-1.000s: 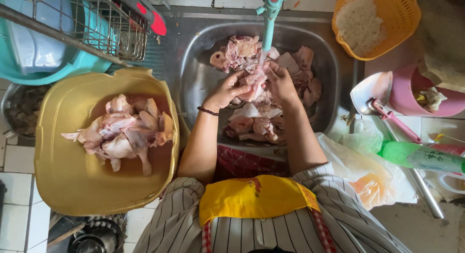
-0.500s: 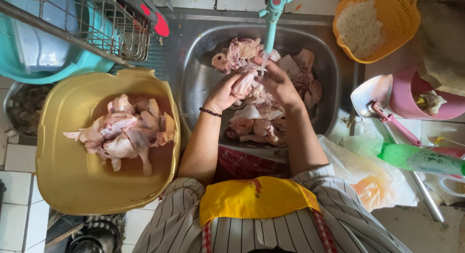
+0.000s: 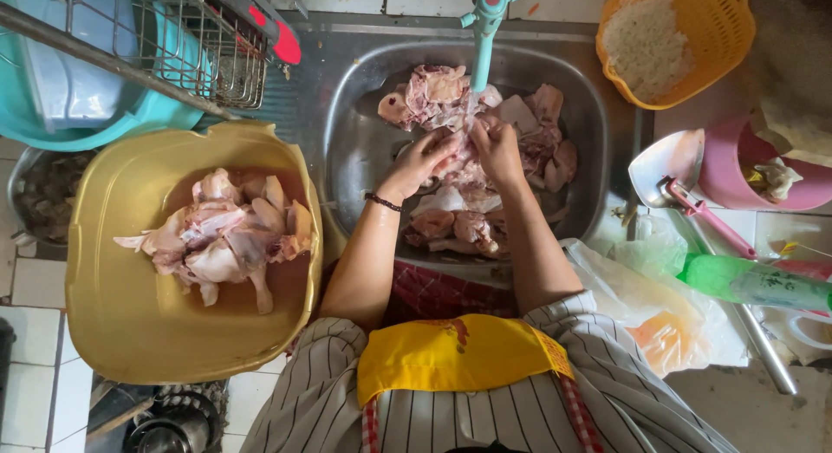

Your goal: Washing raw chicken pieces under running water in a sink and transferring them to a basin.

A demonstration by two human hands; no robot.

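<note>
Over steel sink [image 3: 364, 149] — left hand [image 3: 422, 161], right hand [image 3: 497, 148] grip chicken piece [image 3: 464, 149] between them.

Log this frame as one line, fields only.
left hand: on chicken piece | right hand: same piece | where: sink, under tap | yellow basin: more chicken

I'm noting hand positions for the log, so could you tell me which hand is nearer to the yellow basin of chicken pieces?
Left. The left hand is over the sink on the side toward the yellow basin; the right hand is beside it, farther away, under the tap.
</note>
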